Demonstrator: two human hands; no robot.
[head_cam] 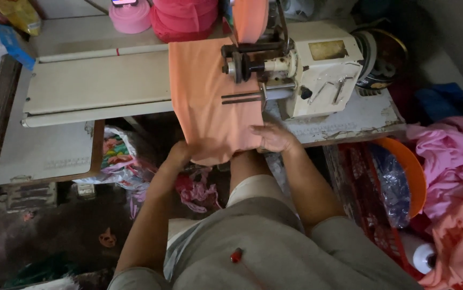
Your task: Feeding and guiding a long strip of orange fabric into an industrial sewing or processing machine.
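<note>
Two bare hands work at the near edge of an orange cloth (210, 96) that hangs down over the front of a cream-coloured sewing machine (322, 70) and its worn table (360, 118). The right hand (273, 137) lies palm-down on the lower right corner of the cloth, fingers spread and pressing it flat against the table edge; it is touching rather than clenching. The left hand (180, 153) is tucked at the lower left corner of the cloth, and its fingers are hidden under the fold, so I cannot tell whether it pinches the cloth or only props it. The cloth runs up under the machine's arm toward an orange roll (250, 19) at the top. Right of the table stands a red basket (363, 193), with pink fabric (451, 156) heaped beside it.
</note>
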